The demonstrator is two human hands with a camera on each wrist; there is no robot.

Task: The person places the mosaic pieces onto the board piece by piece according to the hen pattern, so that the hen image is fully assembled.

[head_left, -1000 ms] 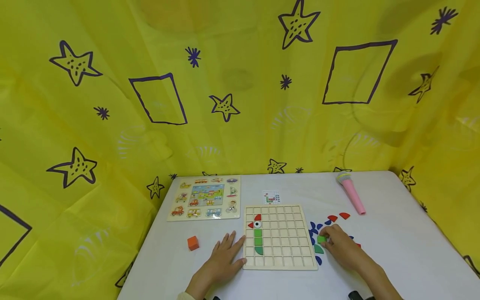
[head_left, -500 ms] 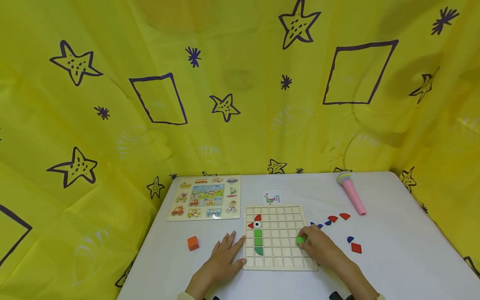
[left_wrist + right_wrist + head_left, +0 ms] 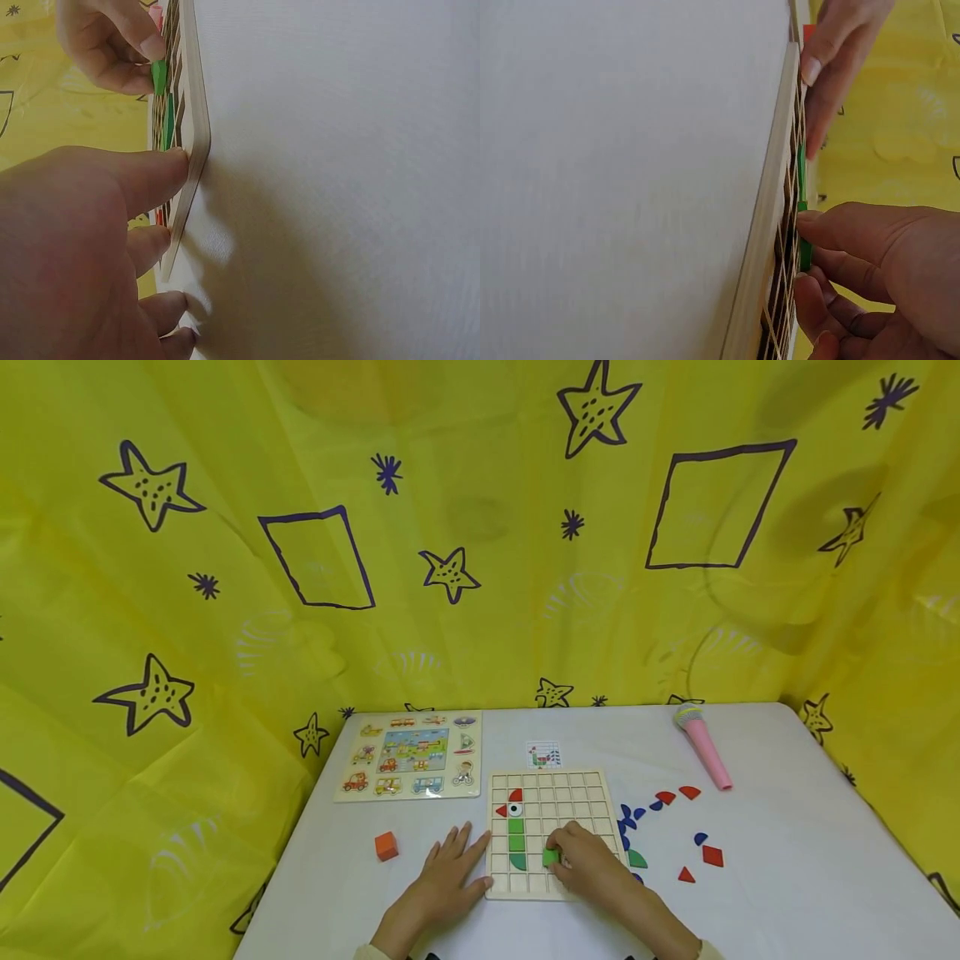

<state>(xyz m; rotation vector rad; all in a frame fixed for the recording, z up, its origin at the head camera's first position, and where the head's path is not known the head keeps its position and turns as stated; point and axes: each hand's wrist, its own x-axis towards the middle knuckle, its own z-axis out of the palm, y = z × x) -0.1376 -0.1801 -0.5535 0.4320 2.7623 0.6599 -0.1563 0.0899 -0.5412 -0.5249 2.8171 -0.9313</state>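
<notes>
My right hand (image 3: 594, 867) pinches a green square tile (image 3: 551, 857) between thumb and fingers, low over the wooden grid board (image 3: 577, 793). In the right wrist view, the tile (image 3: 805, 251) stands tilted at the fingertips, close to the grid. My left hand (image 3: 450, 883) lies at the board's left edge, its thumb and a finger touching the rim. In the board's left part sit a red quarter-circle (image 3: 515, 795), a red triangle (image 3: 502, 811), an eye tile (image 3: 515, 809), two green squares (image 3: 516, 834) and a green quarter-circle (image 3: 518, 862).
Right of the board lie several blue half-circles (image 3: 639, 813), a green quarter-circle (image 3: 637, 858) and red pieces (image 3: 712, 856). Behind it is a small picture card (image 3: 543, 754). A vehicle puzzle (image 3: 472, 785), an orange cube (image 3: 386, 846) and a pink microphone (image 3: 707, 752) are further out.
My right hand has carried the green square tile leftward from the loose pieces to over the middle of the board. The left hand has stayed at the board's edge.
</notes>
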